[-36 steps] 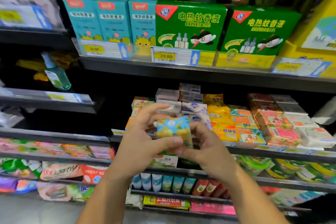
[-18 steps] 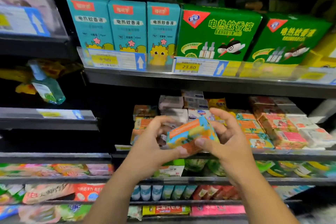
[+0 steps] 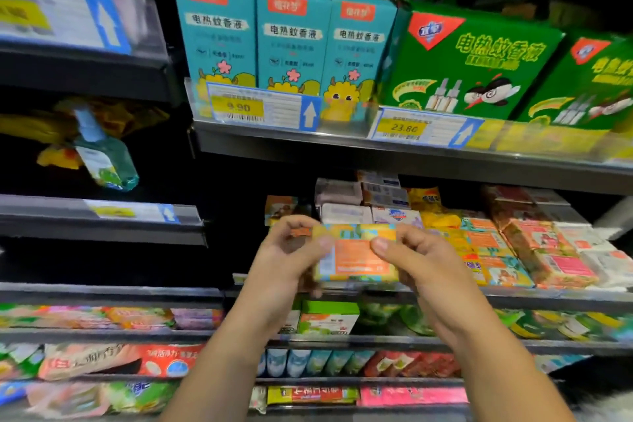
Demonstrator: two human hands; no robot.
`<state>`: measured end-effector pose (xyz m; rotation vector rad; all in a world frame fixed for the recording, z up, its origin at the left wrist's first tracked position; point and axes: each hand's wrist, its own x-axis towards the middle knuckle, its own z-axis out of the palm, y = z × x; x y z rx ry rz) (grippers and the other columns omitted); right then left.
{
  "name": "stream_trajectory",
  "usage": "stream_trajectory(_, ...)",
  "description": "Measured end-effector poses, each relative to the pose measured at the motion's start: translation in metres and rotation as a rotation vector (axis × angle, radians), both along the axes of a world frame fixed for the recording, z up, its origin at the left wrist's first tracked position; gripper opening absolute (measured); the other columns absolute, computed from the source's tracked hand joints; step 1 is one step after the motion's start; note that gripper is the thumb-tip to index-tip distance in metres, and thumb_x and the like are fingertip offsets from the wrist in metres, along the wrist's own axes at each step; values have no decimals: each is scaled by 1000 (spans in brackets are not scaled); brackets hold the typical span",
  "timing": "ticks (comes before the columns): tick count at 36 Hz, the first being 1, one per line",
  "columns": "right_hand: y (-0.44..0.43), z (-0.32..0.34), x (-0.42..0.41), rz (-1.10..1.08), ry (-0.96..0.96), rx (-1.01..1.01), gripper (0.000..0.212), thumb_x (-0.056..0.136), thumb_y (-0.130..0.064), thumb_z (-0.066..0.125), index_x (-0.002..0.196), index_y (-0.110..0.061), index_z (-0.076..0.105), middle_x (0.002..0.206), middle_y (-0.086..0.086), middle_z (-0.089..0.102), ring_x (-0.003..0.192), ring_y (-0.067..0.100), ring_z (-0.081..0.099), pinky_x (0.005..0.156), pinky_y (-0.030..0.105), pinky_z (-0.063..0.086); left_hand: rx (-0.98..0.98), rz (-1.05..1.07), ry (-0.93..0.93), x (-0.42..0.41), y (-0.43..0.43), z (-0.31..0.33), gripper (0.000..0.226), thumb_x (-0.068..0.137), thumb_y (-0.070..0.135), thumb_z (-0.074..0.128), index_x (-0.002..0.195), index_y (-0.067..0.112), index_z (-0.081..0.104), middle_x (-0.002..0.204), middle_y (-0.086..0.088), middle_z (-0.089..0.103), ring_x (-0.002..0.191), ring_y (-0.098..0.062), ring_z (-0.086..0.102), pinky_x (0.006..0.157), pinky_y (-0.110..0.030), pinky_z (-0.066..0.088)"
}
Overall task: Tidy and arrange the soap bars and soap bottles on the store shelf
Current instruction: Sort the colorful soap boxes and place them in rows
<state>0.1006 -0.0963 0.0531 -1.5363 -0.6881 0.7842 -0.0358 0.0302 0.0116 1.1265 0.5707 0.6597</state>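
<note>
The middle shelf [image 3: 534, 300] carries wrapped soap in stacked rows: pale packs [image 3: 346, 214] at the back left, yellow packs [image 3: 433, 212] at centre, orange packs [image 3: 486, 243] beside them, and pink-labelled packs [image 3: 555, 260] to the right. The upper shelf [image 3: 342, 144] holds three teal boxes [image 3: 291, 41] upright side by side, with green boxes [image 3: 472, 62] to their right. Price tags [image 3: 239, 106] reading 9.90 and 23.80 sit in the strip at its front edge. A small green box [image 3: 329, 317] stands on the level below the soap rows. The lower shelves [image 3: 342, 380] hold bagged goods [image 3: 102, 361], too blurred to identify. In the left bay a bottle [image 3: 102, 158] shows tilted in front of yellow packaging [image 3: 20, 127]. The surroundings are dark.

One soap bar [image 3: 356, 259] is off the shelf, held level in front of the soap rows with its orange label facing the camera. The left hand [image 3: 284, 267] grips its left end and the right hand [image 3: 424, 267] its right end. Each hand has the thumb on the front face and the fingers curled behind. Both forearms reach up from the bottom of the view.
</note>
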Motion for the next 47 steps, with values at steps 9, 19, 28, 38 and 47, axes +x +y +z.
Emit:
stream_trajectory(9, 19, -20, 5, 168, 133, -418, 41, 97, -49, 55, 111, -13, 68, 93, 15, 74, 49, 17, 58, 42, 23, 48, 105, -69, 406, -6, 18, -14, 26, 102, 35, 51, 122, 18, 54, 87, -13, 64, 37, -12, 47, 34, -19, 22)
stream_trajectory(19, 46, -13, 8, 181, 203, -152, 21, 100, -38, 55, 110, -21, 62, 96, 5, 75, 90, 24, 72, 76, 39, 60, 62, -32, 213, -11, 28, 3, 23, 100, 36, 53, 120, 26, 51, 104, -14, 66, 57, -20, 63, 48, -25, 53)
stream_trajectory(28, 75, -23, 15, 48, 253, -5, 10, 100, -17, 59, 92, -14, 66, 90, 11, 70, 86, 25, 71, 74, 43, 62, 289, -51, 206, -4, 38, -6, 32, 84, 20, 77, 102, 22, 51, 105, -11, 65, 90, -27, 67, 85, -51, 56)
stream_trajectory(38, 93, -57, 38, 156, 132, 55, 28, 87, 9, 65, 96, -18, 67, 94, 2, 73, 94, 27, 71, 74, 45, 60, 840, -106, 729, 18, 71, -25, 76, 70, 55, 82, 134, 30, 47, 124, 7, 60, 111, -12, 60, 94, -34, 51)
stream_trajectory(47, 131, -66, 89, 108, -1100, -23, 25, 88, -30, 56, 101, -18, 73, 104, 6, 70, 103, 28, 65, 86, 27, 43, 831, 185, 686, 13, 101, -69, 61, 78, 48, 80, 128, 24, 56, 124, 16, 56, 120, 4, 43, 103, -8, 30)
